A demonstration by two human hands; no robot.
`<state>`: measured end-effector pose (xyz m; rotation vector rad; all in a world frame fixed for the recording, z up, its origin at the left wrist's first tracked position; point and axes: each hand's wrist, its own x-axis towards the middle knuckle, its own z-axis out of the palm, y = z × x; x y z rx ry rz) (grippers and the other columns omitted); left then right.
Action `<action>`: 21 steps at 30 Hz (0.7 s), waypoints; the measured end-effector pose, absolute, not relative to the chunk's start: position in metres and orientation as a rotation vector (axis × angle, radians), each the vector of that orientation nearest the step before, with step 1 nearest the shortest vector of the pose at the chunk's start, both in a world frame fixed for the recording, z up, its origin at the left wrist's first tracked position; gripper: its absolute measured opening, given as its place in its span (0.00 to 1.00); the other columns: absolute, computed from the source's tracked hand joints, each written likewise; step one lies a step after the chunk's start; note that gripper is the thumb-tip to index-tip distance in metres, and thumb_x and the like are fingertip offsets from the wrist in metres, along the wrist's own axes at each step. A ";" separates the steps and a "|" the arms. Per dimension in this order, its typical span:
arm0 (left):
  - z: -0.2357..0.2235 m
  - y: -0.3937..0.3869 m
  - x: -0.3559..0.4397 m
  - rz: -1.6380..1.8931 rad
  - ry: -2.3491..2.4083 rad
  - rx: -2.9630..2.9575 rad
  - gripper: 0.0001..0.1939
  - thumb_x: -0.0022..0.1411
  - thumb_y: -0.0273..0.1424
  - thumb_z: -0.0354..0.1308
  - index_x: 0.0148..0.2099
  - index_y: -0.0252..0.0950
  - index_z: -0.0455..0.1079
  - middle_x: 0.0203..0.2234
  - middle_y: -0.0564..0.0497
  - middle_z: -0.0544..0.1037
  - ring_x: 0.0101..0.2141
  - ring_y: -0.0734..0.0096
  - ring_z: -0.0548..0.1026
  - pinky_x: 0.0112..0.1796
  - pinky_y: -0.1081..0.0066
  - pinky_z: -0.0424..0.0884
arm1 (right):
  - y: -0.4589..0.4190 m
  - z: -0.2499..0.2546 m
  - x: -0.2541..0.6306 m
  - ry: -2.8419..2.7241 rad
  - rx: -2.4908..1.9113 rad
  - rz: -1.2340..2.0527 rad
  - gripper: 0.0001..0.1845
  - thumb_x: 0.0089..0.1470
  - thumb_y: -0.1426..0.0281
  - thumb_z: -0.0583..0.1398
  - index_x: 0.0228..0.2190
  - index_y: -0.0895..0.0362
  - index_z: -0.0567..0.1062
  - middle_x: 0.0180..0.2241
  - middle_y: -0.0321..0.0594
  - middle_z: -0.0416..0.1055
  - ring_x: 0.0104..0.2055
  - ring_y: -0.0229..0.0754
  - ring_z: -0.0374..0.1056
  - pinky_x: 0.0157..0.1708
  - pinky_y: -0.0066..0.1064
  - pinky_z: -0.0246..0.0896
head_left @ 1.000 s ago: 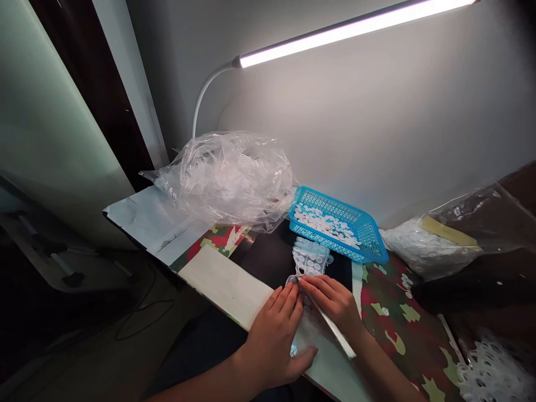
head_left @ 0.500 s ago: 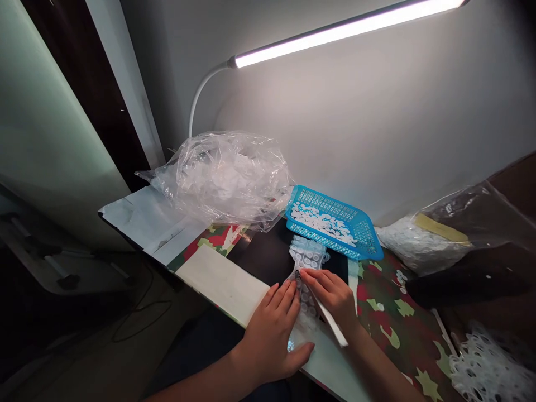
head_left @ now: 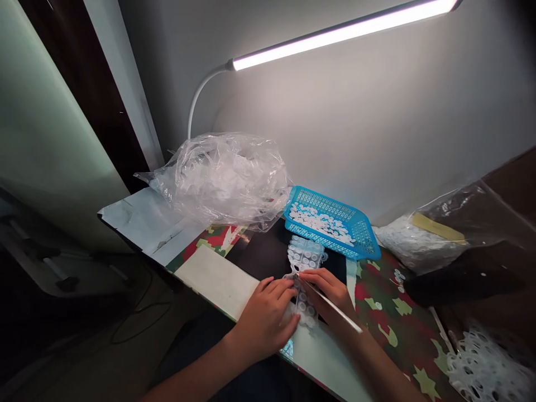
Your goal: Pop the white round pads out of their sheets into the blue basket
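Note:
A strip of translucent plastic with rows of round cups lies on the dark mat in front of me. My left hand rests at its left edge, fingers bent and thumb apart from them. Its fingertips press a small translucent plastic piece against the strip. My right hand is closed around a slim white-handled tool. The tool's tip meets the strip beside my left fingertips; its exact kind is unclear. My hands hide part of the strip's middle.
A blue basket with many small white discs stands behind the strip. A large clear bag is at the back left, another bag of white pieces at the right. White plastic rings lie lower right. A lit lamp hangs above.
My left thumb has drawn in toward the fingers and the left hand has shifted slightly left. The tool's rear end has swung up and right in my right hand.

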<state>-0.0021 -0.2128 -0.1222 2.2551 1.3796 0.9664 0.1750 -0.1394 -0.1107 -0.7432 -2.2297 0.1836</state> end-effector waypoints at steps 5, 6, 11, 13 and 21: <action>-0.114 -0.195 -0.008 1.091 1.432 1.967 0.08 0.61 0.29 0.51 0.44 0.37 0.63 0.40 0.48 0.71 0.37 0.68 0.74 0.37 0.69 0.72 | -0.146 -0.108 0.173 -2.125 -0.816 0.396 0.05 0.57 0.74 0.58 0.35 0.56 0.74 0.33 0.42 0.73 0.35 0.40 0.72 0.35 0.31 0.70; -0.114 -0.191 -0.008 1.117 1.454 1.919 0.07 0.61 0.28 0.50 0.44 0.37 0.62 0.40 0.48 0.70 0.35 0.70 0.74 0.35 0.71 0.71 | -0.146 -0.108 0.173 -2.117 -0.829 0.433 0.05 0.57 0.74 0.58 0.35 0.56 0.74 0.33 0.42 0.73 0.35 0.41 0.72 0.35 0.31 0.70; -0.113 -0.174 -0.004 1.080 1.539 1.903 0.09 0.60 0.29 0.52 0.44 0.37 0.60 0.36 0.51 0.72 0.32 0.70 0.74 0.32 0.71 0.69 | -0.145 -0.118 0.176 -2.109 -0.801 0.498 0.06 0.57 0.73 0.58 0.37 0.55 0.74 0.35 0.42 0.73 0.37 0.41 0.71 0.37 0.32 0.70; -0.113 -0.170 -0.002 1.047 1.575 1.897 0.09 0.61 0.28 0.52 0.44 0.38 0.59 0.34 0.51 0.73 0.30 0.70 0.75 0.31 0.71 0.68 | -0.145 -0.118 0.176 -2.106 -0.803 0.518 0.06 0.57 0.73 0.57 0.36 0.56 0.74 0.36 0.42 0.73 0.38 0.41 0.71 0.38 0.32 0.69; -0.119 -0.162 -0.007 1.165 1.398 1.569 0.06 0.60 0.30 0.53 0.38 0.39 0.57 0.29 0.54 0.72 0.27 0.72 0.74 0.26 0.75 0.65 | -0.156 -0.101 0.170 -2.103 -1.069 0.595 0.06 0.59 0.70 0.55 0.33 0.56 0.72 0.32 0.40 0.73 0.34 0.40 0.70 0.35 0.30 0.66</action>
